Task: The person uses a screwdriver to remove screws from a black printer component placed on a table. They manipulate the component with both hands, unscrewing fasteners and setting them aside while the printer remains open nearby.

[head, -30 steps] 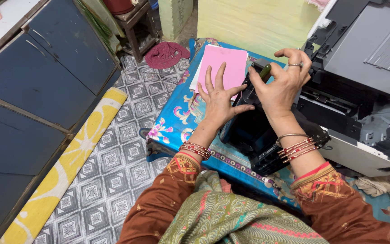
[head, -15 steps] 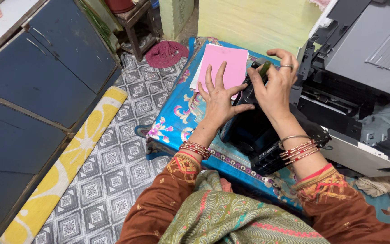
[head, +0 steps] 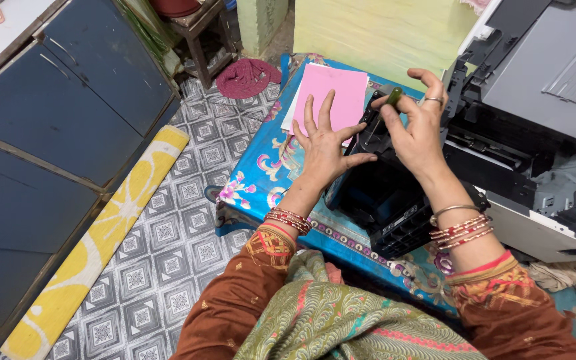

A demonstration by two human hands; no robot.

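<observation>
The left hand (head: 325,143) lies flat with its fingers spread, palm down on the near-left edge of the black cartridge unit (head: 385,193), its fingertips reaching over the pink sheet of paper (head: 335,97) that lies just beyond the cartridge unit. The thumb stretches out toward the unit's top. The right hand (head: 418,123) hovers over the far end of the cartridge unit, its thumb and forefinger pinched on a small green tool (head: 393,97) whose tip meets the unit's upper edge, while the other fingers curl loosely above; a ring shows on one of them. The cartridge unit itself rests on a low table covered by a blue patterned cloth (head: 261,173), between the two wrists, both of which wear stacks of bangles. To the right of the cartridge unit, just beside it, stands an open grey printer (head: 541,100) with its lid lifted and dark inner parts showing. Beyond the cartridge unit rises a pale yellow-green wall. Left of it, past the cloth's edge, a grey patterned tile floor (head: 168,247) carries a long yellow board (head: 98,247), and a dark blue cabinet (head: 41,133) stands further left. A red cloth bundle (head: 248,77) lies on the floor beyond the table corner
</observation>
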